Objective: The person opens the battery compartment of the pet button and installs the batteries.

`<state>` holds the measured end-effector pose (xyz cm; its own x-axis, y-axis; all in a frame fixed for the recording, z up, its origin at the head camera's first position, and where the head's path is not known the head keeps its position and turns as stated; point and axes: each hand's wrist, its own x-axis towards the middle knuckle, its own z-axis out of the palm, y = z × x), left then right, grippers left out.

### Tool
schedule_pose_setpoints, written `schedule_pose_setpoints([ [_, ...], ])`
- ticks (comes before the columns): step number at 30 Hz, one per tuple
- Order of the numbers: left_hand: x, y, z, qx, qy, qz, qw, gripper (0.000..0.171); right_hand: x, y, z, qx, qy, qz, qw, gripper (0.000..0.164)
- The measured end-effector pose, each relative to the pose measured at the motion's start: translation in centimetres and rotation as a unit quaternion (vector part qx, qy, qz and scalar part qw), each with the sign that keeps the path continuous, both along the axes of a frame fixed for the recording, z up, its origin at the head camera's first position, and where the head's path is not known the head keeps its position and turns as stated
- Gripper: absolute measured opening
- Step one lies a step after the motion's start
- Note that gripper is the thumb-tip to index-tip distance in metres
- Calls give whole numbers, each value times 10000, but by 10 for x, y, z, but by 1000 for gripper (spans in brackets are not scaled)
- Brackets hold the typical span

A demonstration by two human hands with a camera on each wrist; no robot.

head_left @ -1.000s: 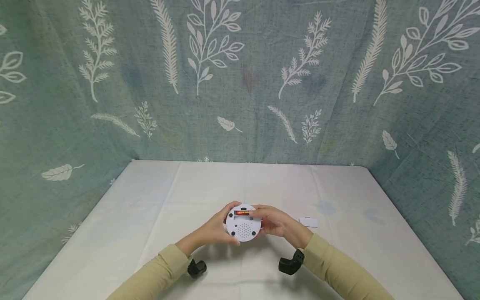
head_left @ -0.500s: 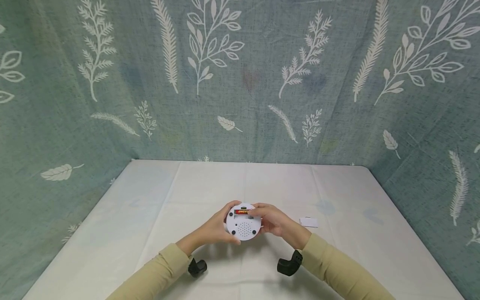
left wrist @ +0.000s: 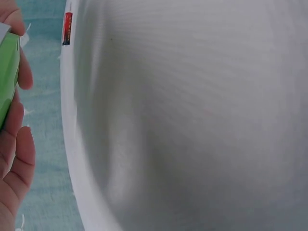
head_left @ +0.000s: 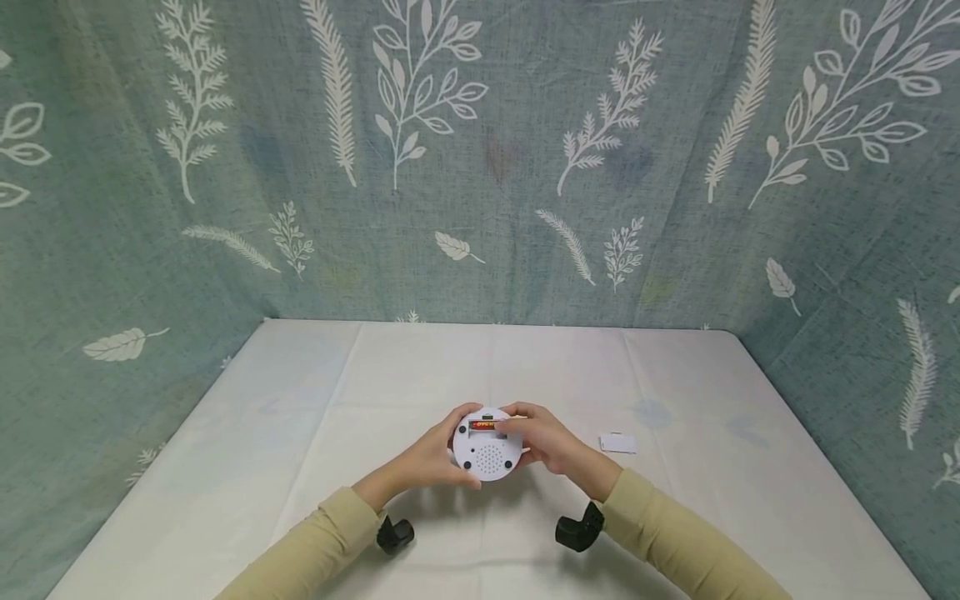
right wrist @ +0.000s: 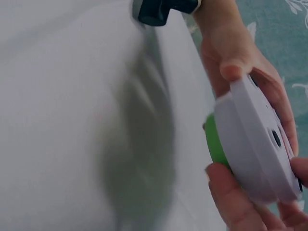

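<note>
Both hands hold a round white device [head_left: 489,461] above the table, its back with speaker holes and dark feet facing up. A red battery [head_left: 482,425] sits in its slot near the far edge. My left hand [head_left: 435,454] grips the left rim, fingers above and thumb below. My right hand [head_left: 551,437] holds the right side, with a digit pressing on the battery's right end. In the right wrist view the device's green front [right wrist: 215,142] faces away from its white back. The left wrist view shows the same green part [left wrist: 7,72] by fingers.
A small white rectangular piece [head_left: 617,442] lies on the white-covered table [head_left: 420,358], right of the hands. Another red and black battery [left wrist: 67,29] appears on the white cloth in the left wrist view. Patterned green cloth [head_left: 480,208] hangs around the table.
My right hand has shifted slightly up and left over the battery, whose printed lettering looks turned. The device has risen a little. My left hand keeps its grip.
</note>
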<state>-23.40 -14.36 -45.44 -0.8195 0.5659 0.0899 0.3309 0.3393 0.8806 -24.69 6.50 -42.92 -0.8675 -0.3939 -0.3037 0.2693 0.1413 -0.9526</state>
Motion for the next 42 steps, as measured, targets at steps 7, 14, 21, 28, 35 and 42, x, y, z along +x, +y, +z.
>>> schedule_pose_setpoints([
  [7,1,-4,-1,-138,0,242,9996,104,-9,19,6,738,458,368,9955,45],
  [14,11,-6,17,-201,18,441,9988,103,-18,38,9,1147,646,-28,9913,36],
  [21,19,-7,31,-171,15,403,9990,100,-20,57,3,2009,1117,-218,9730,27],
  [28,11,-10,17,-81,-34,364,9993,102,-18,67,-7,2568,1512,-105,9545,22],
  [35,17,-9,28,-132,-68,391,9991,100,-15,71,-18,3595,2065,210,9098,19],
  [42,19,-9,30,-151,-57,420,9990,99,-10,73,-27,4006,2340,394,8850,20],
])
